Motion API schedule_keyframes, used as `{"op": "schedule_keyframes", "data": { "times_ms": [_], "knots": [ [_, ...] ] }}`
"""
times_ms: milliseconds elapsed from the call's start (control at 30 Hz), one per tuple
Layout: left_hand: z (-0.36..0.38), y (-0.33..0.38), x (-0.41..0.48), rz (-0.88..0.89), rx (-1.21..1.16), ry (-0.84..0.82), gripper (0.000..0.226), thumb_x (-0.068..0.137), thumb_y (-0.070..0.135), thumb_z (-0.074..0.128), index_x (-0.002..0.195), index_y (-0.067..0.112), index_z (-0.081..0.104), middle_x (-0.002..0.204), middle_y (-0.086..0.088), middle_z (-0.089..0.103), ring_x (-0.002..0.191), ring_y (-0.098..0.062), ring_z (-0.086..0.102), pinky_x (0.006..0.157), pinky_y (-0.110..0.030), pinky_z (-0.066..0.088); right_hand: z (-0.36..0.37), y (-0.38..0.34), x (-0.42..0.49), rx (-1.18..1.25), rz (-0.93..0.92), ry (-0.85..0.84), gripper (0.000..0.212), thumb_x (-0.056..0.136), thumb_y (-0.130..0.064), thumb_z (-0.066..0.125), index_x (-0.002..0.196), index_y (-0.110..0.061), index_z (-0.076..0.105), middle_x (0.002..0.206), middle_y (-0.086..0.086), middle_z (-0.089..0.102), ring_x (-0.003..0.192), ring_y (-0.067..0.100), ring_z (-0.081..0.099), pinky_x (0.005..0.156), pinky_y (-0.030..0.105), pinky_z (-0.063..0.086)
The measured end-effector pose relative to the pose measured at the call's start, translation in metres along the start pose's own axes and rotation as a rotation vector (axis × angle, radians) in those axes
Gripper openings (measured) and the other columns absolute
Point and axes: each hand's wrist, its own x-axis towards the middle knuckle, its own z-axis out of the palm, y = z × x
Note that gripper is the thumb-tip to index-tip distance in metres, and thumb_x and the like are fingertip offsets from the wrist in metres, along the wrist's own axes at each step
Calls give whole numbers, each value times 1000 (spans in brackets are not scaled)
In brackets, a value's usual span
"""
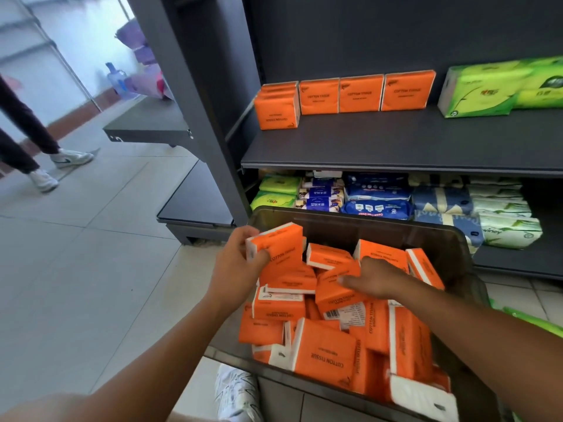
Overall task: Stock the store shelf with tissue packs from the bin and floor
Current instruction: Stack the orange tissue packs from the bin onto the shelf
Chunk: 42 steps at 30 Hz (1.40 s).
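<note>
Currently: left hand (239, 260) grasps orange plastic-wrapped tissue pack (278, 248), raised over left rim of dark grey plastic bin (380, 219). Right hand (376, 280) clamps second orange pack (336, 289) atop heap at bin centre; thumb across upper face, fingers hidden behind far edge. Bin holds loose orange packs (323, 351) at mixed angles. Dark grey metal shelf (396, 141) behind bin: row of orange packs (361, 93) upright at back left, green tissue packs (499, 89) at right. Lower tier: mixed green, blue, white packs (380, 202). Another person's white shoes (71, 156) on floor, far left.
</note>
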Motion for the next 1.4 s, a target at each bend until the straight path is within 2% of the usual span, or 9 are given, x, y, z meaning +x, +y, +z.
{"op": "schedule_keyframes", "data": {
  "times_ms": [100,200,300,500,700,900,1067,1267,1400],
  "knots": [
    [-2,-1,4,-50,-74,60,18,93,29,63,105,33,50,98,21,55,88,-1,58,61,-12,45,9,-7,-1,110,47,-22,77,84,-57,68,139,-14,37,128,7,60,108,22,61,88,36,52],
    [-3,-2,10,-90,-113,81,18,94,27,61,109,31,51,99,22,53,88,-1,56,62,-12,43,12,-13,0,89,32,53,81,82,-48,74,145,-19,31,129,4,60,115,23,59,99,41,48],
    [-3,-2,16,-105,-148,85,20,94,26,61,113,28,53,102,17,56,92,-4,58,65,-16,46,7,-18,-3,214,-7,70,80,83,-29,77,148,-24,29,132,4,57,115,23,58,92,34,50],
    [3,10,31,-73,-193,55,23,96,27,58,117,24,52,112,5,60,98,-10,61,66,-15,49,-31,-16,-20,472,-169,119,55,85,-14,75,127,-36,48,113,-2,60,97,15,63,85,39,58],
    [11,30,51,-117,-288,135,17,92,35,57,109,35,53,111,3,62,101,-19,64,88,-49,55,-78,-9,-40,578,-282,215,50,89,-9,71,126,-35,49,105,6,63,89,24,69,71,37,60],
    [10,52,82,-91,-285,142,32,90,36,60,120,30,50,115,2,60,103,-18,62,89,-46,55,-104,0,-49,638,-355,317,47,90,-9,70,121,-38,50,113,7,57,99,30,64,78,45,58],
    [3,63,113,-56,-275,129,40,86,40,67,120,33,47,116,1,60,102,-21,64,86,-48,57,-117,-17,-43,780,-398,368,45,91,-4,68,120,-34,50,110,8,62,98,27,65,77,43,58],
    [-11,66,165,12,-155,149,36,100,25,49,135,27,40,123,-1,54,108,-22,58,80,-34,53,-140,-53,-21,850,-447,378,50,91,-7,69,126,-36,49,116,3,61,105,20,63,83,38,58],
    [-15,67,207,16,-108,164,38,103,21,44,140,22,40,125,0,48,113,-21,51,96,-42,48,-158,-74,0,851,-488,401,49,91,-8,68,124,-38,48,117,1,59,106,17,61,82,34,57]
  ]
}}
